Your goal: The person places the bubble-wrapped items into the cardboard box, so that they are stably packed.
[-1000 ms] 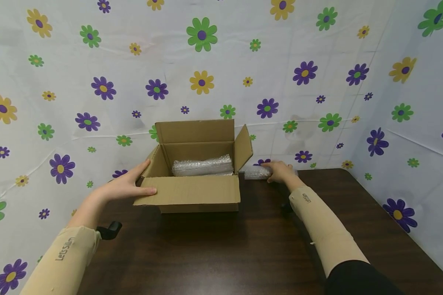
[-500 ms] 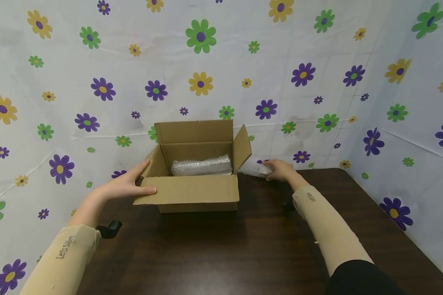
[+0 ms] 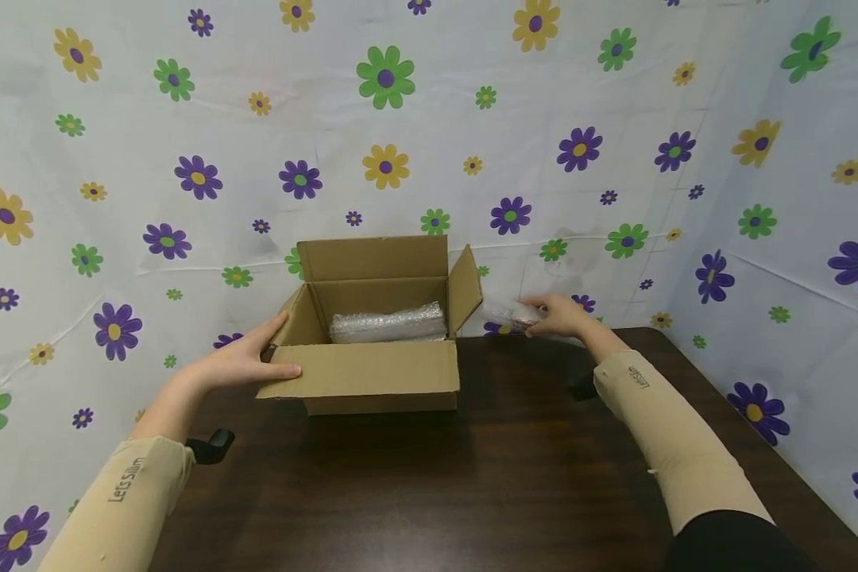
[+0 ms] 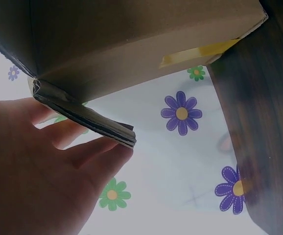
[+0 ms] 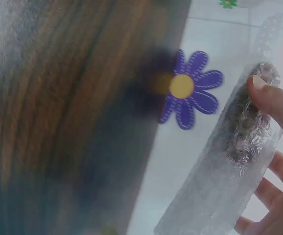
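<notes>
An open cardboard box [image 3: 379,369] stands at the back of the table. My left hand [image 3: 236,361] grips its left corner, thumb on the front flap and fingers at the left flap [image 4: 85,117]. Inside the box lies a bubble-wrapped bundle [image 3: 389,324]. To the right of the box, my right hand [image 3: 561,316] holds a second bubble-wrapped package [image 3: 509,312] by one end, raised off the table. In the right wrist view, the thumb presses the clear package [image 5: 247,132], with dark lumpy contents showing through; what they are cannot be made out.
The dark wooden table [image 3: 400,492] runs up to a flower-printed white sheet [image 3: 257,143] behind and to the right. The box's right flap [image 3: 465,287] sticks up between the box and the right hand's package. Its back flap [image 3: 375,258] stands upright.
My right hand has lifted the bubble-wrapped package from the table and drawn it slightly right. The left hand keeps its hold on the box.
</notes>
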`<state>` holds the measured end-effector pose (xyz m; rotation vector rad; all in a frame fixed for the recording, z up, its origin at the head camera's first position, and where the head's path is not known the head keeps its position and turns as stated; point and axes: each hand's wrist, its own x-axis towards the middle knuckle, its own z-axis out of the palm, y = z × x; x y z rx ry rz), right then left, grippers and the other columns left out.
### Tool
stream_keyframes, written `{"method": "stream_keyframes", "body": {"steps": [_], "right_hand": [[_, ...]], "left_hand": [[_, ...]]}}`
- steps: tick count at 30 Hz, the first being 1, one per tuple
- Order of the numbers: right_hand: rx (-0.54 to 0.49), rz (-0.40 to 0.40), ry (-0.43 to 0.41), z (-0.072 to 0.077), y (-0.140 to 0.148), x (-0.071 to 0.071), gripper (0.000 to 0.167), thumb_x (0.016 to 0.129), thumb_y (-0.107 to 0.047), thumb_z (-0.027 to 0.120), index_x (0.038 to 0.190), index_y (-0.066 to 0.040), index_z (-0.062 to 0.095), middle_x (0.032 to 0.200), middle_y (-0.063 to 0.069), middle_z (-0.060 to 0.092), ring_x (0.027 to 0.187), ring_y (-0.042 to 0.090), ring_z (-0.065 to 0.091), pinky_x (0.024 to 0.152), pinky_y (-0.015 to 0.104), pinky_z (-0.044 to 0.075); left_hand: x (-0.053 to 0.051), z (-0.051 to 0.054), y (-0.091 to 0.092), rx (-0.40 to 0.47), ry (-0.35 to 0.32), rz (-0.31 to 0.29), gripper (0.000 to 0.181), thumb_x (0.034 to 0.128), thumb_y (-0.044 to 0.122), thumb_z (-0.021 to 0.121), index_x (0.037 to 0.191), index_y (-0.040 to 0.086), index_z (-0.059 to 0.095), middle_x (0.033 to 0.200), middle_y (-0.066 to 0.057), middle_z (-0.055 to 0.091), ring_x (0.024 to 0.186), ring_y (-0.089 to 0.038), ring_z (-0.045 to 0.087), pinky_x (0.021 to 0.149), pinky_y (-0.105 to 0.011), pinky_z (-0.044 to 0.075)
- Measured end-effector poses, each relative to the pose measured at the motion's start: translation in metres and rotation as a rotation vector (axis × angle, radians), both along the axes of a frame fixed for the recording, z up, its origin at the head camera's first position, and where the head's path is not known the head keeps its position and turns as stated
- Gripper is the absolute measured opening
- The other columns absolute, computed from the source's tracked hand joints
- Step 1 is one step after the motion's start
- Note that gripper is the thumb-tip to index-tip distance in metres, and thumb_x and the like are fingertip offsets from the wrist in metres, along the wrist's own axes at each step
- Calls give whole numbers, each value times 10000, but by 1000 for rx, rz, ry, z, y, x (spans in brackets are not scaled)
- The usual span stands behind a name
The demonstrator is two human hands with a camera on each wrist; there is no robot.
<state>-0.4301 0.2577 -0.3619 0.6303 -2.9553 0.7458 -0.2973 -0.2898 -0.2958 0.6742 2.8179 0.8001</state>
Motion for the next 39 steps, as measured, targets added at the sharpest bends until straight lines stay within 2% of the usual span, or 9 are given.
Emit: {"method": "stream_keyframes", "body": {"steps": [11, 17, 27, 32, 39], "right_hand": [[-11, 58, 30, 40, 15, 13, 685, 780, -188, 807, 1384, -23, 528, 1270, 229, 592, 1090, 399, 562, 861, 500, 469], [-11, 66, -18, 60, 20, 17, 689, 800, -211, 793, 1397, -17, 509, 1275, 247, 569, 1116, 433, 546, 843, 503, 495], [18, 55, -39, 103, 20, 24, 684, 809, -224, 786, 1397, -10, 507, 1297, 250, 540, 1140, 442, 527, 865, 521, 488], [46, 44, -38, 118, 18, 26, 659, 814, -226, 786, 1378, -3, 527, 1294, 241, 543, 1159, 443, 514, 876, 535, 478], [77, 21, -37, 137, 13, 28, 683, 822, -272, 777, 1414, -64, 506, 1364, 223, 494, 1210, 448, 468, 915, 565, 449]], "left_hand": [[1, 3, 0, 1, -16, -7, 1055, 868, 385, 703, 1543, 1, -11, 1569, -299, 5, 1409, -513, 44, 1060, -690, 150], [1, 2, 1, -2, -11, -5, 1056, 869, 392, 702, 1545, 8, -12, 1570, -296, 13, 1409, -511, 56, 1060, -685, 162], [1, 2, 0, 0, -7, -3, 1052, 872, 389, 699, 1548, 21, -18, 1569, -298, 20, 1405, -516, 71, 1056, -687, 173], [1, 1, 0, 6, -7, -2, 1047, 879, 397, 690, 1547, 20, -22, 1574, -288, 16, 1409, -509, 65, 1056, -687, 174], [0, 0, 0, 5, -4, -4, 1041, 883, 406, 685, 1546, 14, -16, 1573, -290, 20, 1409, -511, 61, 1054, -691, 169]]}}
